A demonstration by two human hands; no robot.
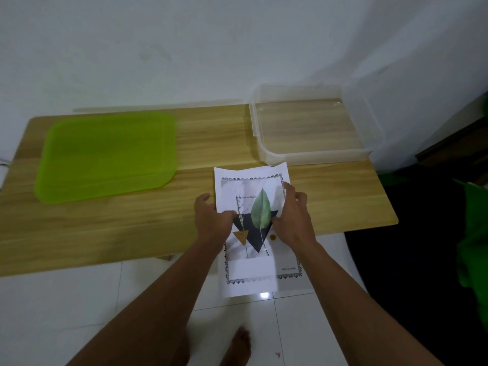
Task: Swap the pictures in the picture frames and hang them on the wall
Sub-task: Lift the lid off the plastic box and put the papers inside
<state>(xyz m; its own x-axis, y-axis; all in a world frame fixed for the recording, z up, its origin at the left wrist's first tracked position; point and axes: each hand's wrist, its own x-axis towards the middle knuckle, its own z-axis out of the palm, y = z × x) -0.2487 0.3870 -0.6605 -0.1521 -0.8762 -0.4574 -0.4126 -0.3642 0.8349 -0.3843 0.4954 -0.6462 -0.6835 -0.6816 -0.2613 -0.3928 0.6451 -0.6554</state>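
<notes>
A green tray point(105, 157) lies at the left of a wooden table point(206, 133). In the centre of the frame, a person's left hand point(214, 220) pinches the left edge of a leaf picture point(253, 196), thumb on its face. The right hand point(293, 215) grips the right edge. The sheet hangs past the table's near edge, above white floor tiles point(66, 299). A clear plastic box point(317, 154) sits at upper right.
</notes>
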